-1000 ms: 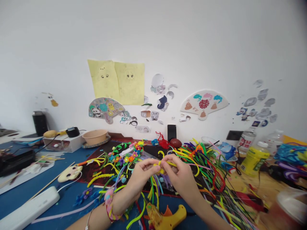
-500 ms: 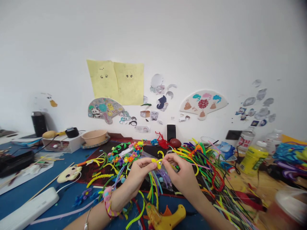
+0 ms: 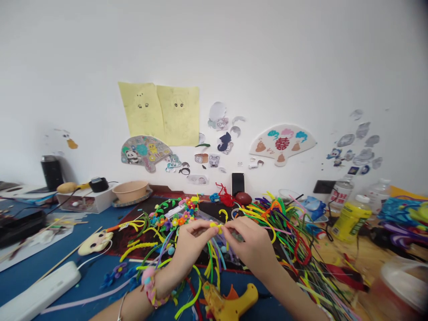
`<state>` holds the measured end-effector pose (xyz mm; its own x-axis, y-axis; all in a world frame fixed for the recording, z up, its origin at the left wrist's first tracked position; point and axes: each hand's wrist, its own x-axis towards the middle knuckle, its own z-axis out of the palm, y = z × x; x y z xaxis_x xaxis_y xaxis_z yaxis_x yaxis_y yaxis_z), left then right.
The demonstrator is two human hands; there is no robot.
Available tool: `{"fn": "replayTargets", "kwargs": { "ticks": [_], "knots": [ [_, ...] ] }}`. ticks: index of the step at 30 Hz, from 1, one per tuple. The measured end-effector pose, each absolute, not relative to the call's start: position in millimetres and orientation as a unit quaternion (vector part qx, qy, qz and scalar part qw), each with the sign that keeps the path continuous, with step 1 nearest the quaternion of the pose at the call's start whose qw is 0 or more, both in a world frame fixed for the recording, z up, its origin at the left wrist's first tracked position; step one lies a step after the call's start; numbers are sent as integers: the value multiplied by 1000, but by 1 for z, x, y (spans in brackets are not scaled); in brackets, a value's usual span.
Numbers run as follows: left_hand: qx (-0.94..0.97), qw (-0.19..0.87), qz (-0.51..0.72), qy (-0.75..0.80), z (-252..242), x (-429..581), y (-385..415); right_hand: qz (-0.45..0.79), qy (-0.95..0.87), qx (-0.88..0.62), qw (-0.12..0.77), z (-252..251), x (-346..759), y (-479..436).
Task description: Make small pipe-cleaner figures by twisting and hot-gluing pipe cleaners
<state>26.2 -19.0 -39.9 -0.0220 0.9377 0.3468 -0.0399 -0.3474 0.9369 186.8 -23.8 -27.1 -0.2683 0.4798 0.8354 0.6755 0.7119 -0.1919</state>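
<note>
A small yellow pipe cleaner piece [image 3: 220, 226] is pinched between the fingertips of both hands, above the middle of the desk. My left hand [image 3: 194, 240] grips it from the left, thumb against fingers. From the right, my right hand [image 3: 249, 236] closes on its other side, covering part of it. A curled yellow end [image 3: 223, 214] sticks up between the hands. Below them lie loose purple, blue and yellow pipe cleaners [image 3: 214, 258]. Close in front of me rests a yellow glue gun [image 3: 230, 301].
Finished pipe cleaner flowers [image 3: 182, 218] lie behind my left hand. A tangled heap of coloured pipe cleaners [image 3: 287, 227] spreads to the right. A white power strip [image 3: 43, 292] lies at left, a yellow bottle [image 3: 351, 218] and a plastic cup [image 3: 401, 285] stand at right.
My right hand has moved slightly left and its fingertips now meet my left hand's at the yellow piece. The whole view has shifted a little.
</note>
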Motion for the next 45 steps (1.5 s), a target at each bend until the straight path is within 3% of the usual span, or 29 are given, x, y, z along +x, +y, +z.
{"fn": "replayTargets", "kwargs": {
  "ticks": [4,8,11,15,23,30,37,45],
  "knots": [
    [608,375,586,383,-36,25,-23,35,-762,-407,501,-20,185,-28],
    [578,475,535,394,-25,20,-25,138,-798,-380,448,-9,194,-28],
    [561,549,492,377,-15,15,-26,101,-853,-303,414,-3,205,-26],
    [559,569,471,376,-8,10,-29,-14,-908,-191,371,-2,214,-24],
    [549,618,434,358,-9,9,-30,-198,-919,-164,298,1,216,-26],
    [555,632,416,346,-8,9,-30,-181,-915,-166,318,0,220,-24],
    [605,542,437,386,-8,10,-31,-123,-905,-196,357,2,217,-24],
    [596,531,449,401,-10,14,-30,-47,-896,-222,381,-1,210,-25]
  ]
}}
